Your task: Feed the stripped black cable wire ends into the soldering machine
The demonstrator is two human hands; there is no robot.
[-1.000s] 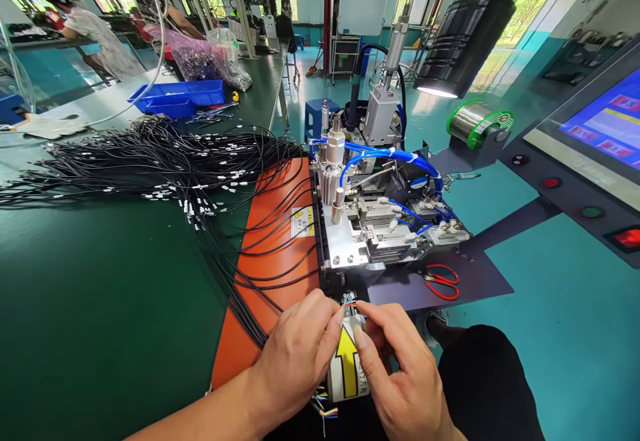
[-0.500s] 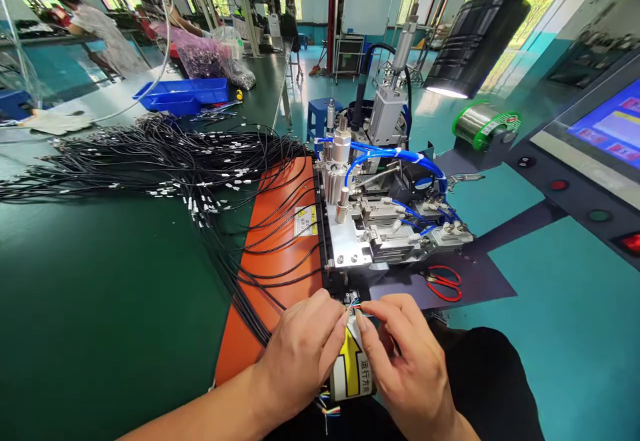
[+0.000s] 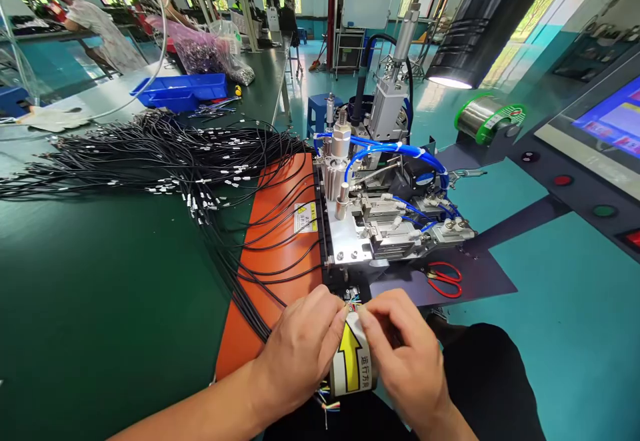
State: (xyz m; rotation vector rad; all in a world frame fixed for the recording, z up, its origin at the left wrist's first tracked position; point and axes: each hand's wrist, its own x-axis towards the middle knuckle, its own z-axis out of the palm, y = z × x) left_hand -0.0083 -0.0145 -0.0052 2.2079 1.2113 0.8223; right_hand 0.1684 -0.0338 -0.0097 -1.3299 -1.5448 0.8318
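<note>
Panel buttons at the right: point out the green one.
The green button, third from the far end of the row, between the round red button and the lit red square button.

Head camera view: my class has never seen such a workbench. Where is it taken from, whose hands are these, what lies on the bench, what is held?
The camera sits on the worker's head, looking down at their bare hands. The left hand and right hand pinch thin coloured wires between their fingers, before a small metal machine with blue hoses. On the green bench lie a heap of black cables and an orange mat; red scissors lie beside the machine.
</note>
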